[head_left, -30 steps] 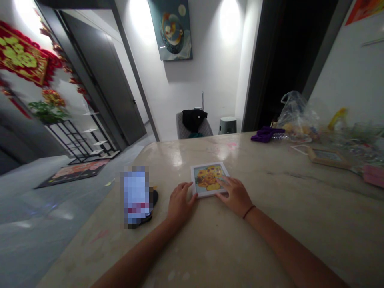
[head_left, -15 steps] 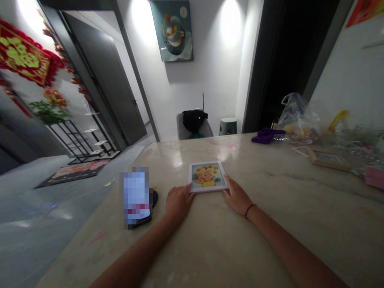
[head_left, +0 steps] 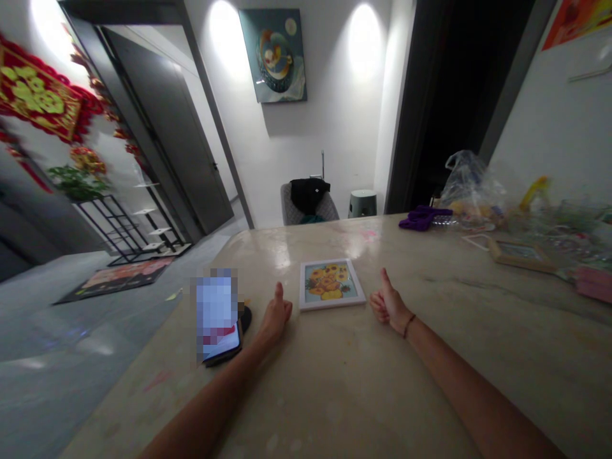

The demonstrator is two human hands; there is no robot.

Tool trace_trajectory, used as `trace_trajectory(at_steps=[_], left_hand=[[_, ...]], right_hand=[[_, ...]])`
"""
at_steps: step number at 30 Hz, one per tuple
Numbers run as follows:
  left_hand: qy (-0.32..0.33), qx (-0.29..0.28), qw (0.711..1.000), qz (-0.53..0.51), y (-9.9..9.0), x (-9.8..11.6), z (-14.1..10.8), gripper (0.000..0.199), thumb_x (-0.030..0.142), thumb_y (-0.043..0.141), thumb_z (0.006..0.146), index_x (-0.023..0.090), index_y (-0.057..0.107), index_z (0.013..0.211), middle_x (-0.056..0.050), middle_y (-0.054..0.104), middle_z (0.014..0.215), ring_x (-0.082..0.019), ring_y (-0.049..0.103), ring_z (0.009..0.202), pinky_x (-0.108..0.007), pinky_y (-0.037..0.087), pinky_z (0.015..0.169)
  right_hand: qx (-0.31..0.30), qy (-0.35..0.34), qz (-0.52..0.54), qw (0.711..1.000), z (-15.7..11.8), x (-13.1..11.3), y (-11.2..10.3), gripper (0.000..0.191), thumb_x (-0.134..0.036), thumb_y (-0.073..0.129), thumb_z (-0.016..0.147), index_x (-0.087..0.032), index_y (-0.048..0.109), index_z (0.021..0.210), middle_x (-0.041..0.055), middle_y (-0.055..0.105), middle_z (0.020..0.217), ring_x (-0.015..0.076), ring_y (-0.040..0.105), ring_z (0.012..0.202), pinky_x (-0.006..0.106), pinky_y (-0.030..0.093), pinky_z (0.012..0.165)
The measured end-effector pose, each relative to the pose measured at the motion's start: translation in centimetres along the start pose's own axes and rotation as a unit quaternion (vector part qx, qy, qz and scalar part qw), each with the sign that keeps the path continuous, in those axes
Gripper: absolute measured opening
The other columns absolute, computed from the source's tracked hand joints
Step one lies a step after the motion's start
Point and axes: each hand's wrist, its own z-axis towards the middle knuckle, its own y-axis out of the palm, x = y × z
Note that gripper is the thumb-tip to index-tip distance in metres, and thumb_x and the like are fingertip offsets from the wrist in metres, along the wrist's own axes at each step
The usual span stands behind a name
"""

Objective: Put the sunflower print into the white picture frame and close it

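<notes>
A white-framed picture of yellow sunflowers lies face up on the pale marble-look table. To its left is my left hand, its fingers curled into a fist and the thumb pointing up. On the other side my right hand makes the same thumb-up shape, with a thin dark red band on the wrist. Neither hand touches the frame, and nothing shows in either fist. Left of my left hand stands a phone, its screen blurred out, with a round black object partly behind it.
At the table's right are a purple cloth, a clear plastic bag, a wooden frame and a pink item. A chair with dark clothing and a stool stand beyond the far edge.
Both hands have let go of the framed picture and moved outward from its sides. Their fingers have curled into fists with thumbs raised. The frame stays on the table.
</notes>
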Motion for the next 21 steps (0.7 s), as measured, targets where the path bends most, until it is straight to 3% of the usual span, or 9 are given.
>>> trace_trajectory(at_steps=[2, 5, 8, 10, 12, 15, 18, 21], left_hand=[[-0.007, 0.017, 1.000, -0.013, 0.1, -0.1, 0.0, 0.064, 0.057, -0.003, 0.083, 0.022, 0.022, 0.035, 0.004, 0.019, 0.036, -0.010, 0.022, 0.035, -0.026, 0.021, 0.043], [0.003, 0.069, 0.998, -0.010, 0.3, -0.2, -0.2, 0.068, 0.054, -0.001, 0.085, 0.021, 0.036, 0.038, 0.003, 0.028, 0.038, -0.011, 0.032, 0.038, -0.026, 0.026, 0.045], [0.058, 0.100, 0.991, 0.066, 0.5, -0.2, -0.3, 0.064, 0.049, 0.012, 0.087, 0.017, 0.062, 0.064, -0.003, 0.055, 0.058, -0.015, 0.051, 0.058, -0.026, 0.037, 0.057], [0.092, 0.087, 0.980, 0.152, 0.7, -0.1, -0.3, 0.054, 0.045, 0.023, 0.088, 0.016, 0.067, 0.078, -0.006, 0.063, 0.077, -0.018, 0.056, 0.074, -0.029, 0.040, 0.069], [0.113, 0.063, 0.969, 0.211, 0.9, 0.0, -0.4, 0.047, 0.042, 0.030, 0.087, 0.017, 0.069, 0.080, -0.007, 0.065, 0.086, -0.020, 0.056, 0.083, -0.032, 0.040, 0.077], [0.148, 0.047, 0.956, 0.249, 1.3, 0.0, -0.7, 0.033, 0.038, 0.041, 0.084, 0.022, 0.070, 0.084, -0.005, 0.065, 0.091, -0.020, 0.056, 0.088, -0.032, 0.040, 0.082], [0.185, 0.068, 0.938, 0.285, 1.7, -0.1, -1.2, 0.025, 0.035, 0.050, 0.081, 0.023, 0.067, 0.095, -0.005, 0.064, 0.100, -0.022, 0.054, 0.097, -0.035, 0.039, 0.089], [0.180, 0.090, 0.934, 0.294, 2.1, -0.2, -1.5, 0.040, 0.039, 0.053, 0.079, 0.018, 0.055, 0.114, -0.010, 0.059, 0.112, -0.024, 0.051, 0.107, -0.038, 0.035, 0.095]], right_hand=[[0.007, 0.002, 0.004, 1.000, 0.0, 0.1, 0.1, 0.066, -0.077, 0.003, 0.070, -0.024, 0.018, 0.033, -0.0065, 0.018, 0.030, 0.0059, 0.011, 0.027, 0.021, 0.011, 0.030], [0.116, -0.107, -0.100, 0.982, 0.1, 0.8, 0.2, 0.068, -0.072, 0.006, 0.075, -0.023, 0.029, 0.033, -0.0023, 0.030, 0.031, 0.0088, 0.028, 0.030, 0.023, 0.026, 0.034], [0.215, -0.236, -0.303, 0.898, 0.4, 1.8, 0.3, 0.060, -0.062, 0.025, 0.081, -0.022, 0.048, 0.042, 0.0042, 0.053, 0.049, 0.0146, 0.051, 0.052, 0.026, 0.040, 0.053], [0.242, -0.266, -0.411, 0.838, 0.7, 2.4, 0.6, 0.046, -0.053, 0.038, 0.081, -0.021, 0.057, 0.055, 0.0079, 0.061, 0.066, 0.0186, 0.056, 0.068, 0.029, 0.042, 0.063], [0.256, -0.262, -0.463, 0.807, 1.0, 2.7, 1.1, 0.034, -0.047, 0.045, 0.081, -0.018, 0.062, 0.073, 0.0110, 0.063, 0.080, 0.0213, 0.057, 0.079, 0.032, 0.042, 0.070], [0.270, -0.234, -0.493, 0.793, 1.7, 3.1, 1.8, 0.038, -0.046, 0.050, 0.078, -0.015, 0.061, 0.097, 0.0145, 0.061, 0.092, 0.0240, 0.057, 0.086, 0.035, 0.042, 0.075], [0.270, -0.232, -0.499, 0.790, 2.4, 3.4, 2.2, 0.037, -0.048, 0.045, 0.080, -0.020, 0.062, 0.097, 0.0136, 0.060, 0.101, 0.0244, 0.055, 0.091, 0.038, 0.041, 0.078], [0.275, -0.258, -0.477, 0.794, 3.0, 3.7, 2.4, 0.037, -0.045, 0.043, 0.082, -0.023, 0.059, 0.108, 0.0118, 0.055, 0.116, 0.0251, 0.051, 0.104, 0.041, 0.038, 0.086]])
